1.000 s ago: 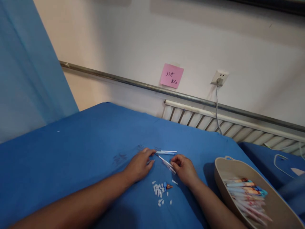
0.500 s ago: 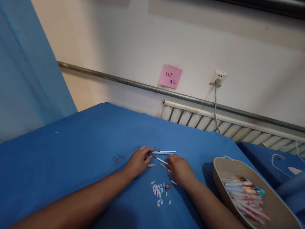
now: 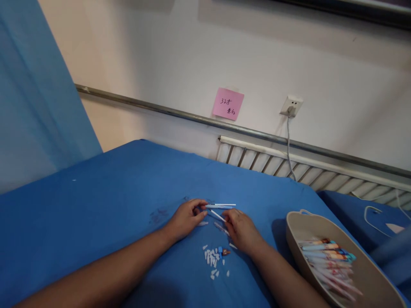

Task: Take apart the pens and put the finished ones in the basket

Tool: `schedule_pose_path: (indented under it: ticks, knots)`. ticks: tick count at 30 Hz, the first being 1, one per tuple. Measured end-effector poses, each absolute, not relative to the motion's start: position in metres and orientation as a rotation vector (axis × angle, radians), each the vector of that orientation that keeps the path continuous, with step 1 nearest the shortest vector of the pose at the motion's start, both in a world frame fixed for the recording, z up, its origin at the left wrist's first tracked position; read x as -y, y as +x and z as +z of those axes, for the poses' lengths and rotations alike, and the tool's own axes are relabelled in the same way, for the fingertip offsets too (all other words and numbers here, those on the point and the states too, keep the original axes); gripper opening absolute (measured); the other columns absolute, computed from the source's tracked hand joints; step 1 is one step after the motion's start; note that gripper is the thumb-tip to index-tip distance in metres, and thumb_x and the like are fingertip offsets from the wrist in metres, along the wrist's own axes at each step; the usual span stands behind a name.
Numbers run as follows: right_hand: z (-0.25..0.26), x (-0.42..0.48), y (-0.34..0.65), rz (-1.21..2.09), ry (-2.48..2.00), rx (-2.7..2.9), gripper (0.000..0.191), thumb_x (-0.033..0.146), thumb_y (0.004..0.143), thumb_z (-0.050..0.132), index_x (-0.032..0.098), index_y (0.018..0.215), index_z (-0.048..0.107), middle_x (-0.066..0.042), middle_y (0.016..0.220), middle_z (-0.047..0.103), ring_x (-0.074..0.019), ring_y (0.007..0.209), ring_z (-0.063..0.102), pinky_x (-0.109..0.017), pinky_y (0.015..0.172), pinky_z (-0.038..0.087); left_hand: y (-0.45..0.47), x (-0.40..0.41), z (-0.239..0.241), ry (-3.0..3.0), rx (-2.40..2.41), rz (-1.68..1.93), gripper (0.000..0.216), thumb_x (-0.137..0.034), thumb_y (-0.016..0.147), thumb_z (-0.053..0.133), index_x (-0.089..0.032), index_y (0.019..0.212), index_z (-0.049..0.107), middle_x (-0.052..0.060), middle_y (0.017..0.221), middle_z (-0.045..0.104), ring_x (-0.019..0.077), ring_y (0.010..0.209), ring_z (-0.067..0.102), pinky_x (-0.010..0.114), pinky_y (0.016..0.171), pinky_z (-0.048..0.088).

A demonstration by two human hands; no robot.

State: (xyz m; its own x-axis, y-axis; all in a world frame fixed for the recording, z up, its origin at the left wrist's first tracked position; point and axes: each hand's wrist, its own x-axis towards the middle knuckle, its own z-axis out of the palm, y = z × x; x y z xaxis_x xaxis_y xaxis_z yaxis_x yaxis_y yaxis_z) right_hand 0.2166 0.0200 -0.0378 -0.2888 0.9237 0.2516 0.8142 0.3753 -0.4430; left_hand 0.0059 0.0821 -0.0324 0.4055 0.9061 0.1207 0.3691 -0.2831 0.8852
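Note:
My left hand is curled, thumb and fingertips closed at the left end of a light-blue pen barrel. Just behind the barrel lies a thin white pen refill. A second white refill slants between the hands, its right end pinched by my right hand. Under the left thumb a clear pen part pokes out, and another clear, pinkish pen part lies beside the right fingers. Nearer me are several small white pieces and a blue-and-brown pen topper.
A beige basket holding several assembled pens stands at right. The blue cloth covers the table. Behind it are a radiator, a rail, a plugged-in cable and a pink note. A blue curtain hangs at left.
The right hand has shifted slightly left and the slanted refill has tilted a little more steeply. The left hand stays nearly in place. The whole view has drifted slightly.

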Motion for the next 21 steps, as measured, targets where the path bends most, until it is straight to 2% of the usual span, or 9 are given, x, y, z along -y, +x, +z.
schedule_pose_path:
  ticks: [7, 21]
  knots:
    - [-0.036, -0.016, 0.215, 0.289, -1.410, 2.206, 0.024, 0.010, 0.086, 0.047, 0.017, 0.106, 0.056, -0.007, 0.095, 0.062, -0.0180, 0.089, 0.055, -0.030, 0.079, 0.041, 0.008, -0.074, -0.021, 1.738, -0.994, 0.774, 0.027, -0.040, 0.074, 0.058, -0.014, 0.079, 0.065, -0.002, 0.065, 0.056, 0.0112, 0.059, 0.046, 0.021, 0.055, 0.037]
    - [-0.030, -0.013, 0.212, 0.206, -1.319, 2.231, 0.010, 0.016, 0.089, 0.047, 0.018, 0.090, 0.057, -0.004, 0.086, 0.060, -0.0170, 0.082, 0.053, -0.028, 0.073, 0.039, 0.012, -0.060, -0.009, 1.737, -0.949, 0.790, 0.022, -0.036, 0.076, 0.058, -0.015, 0.080, 0.063, 0.000, 0.070, 0.058, 0.0132, 0.066, 0.050, 0.023, 0.062, 0.041]
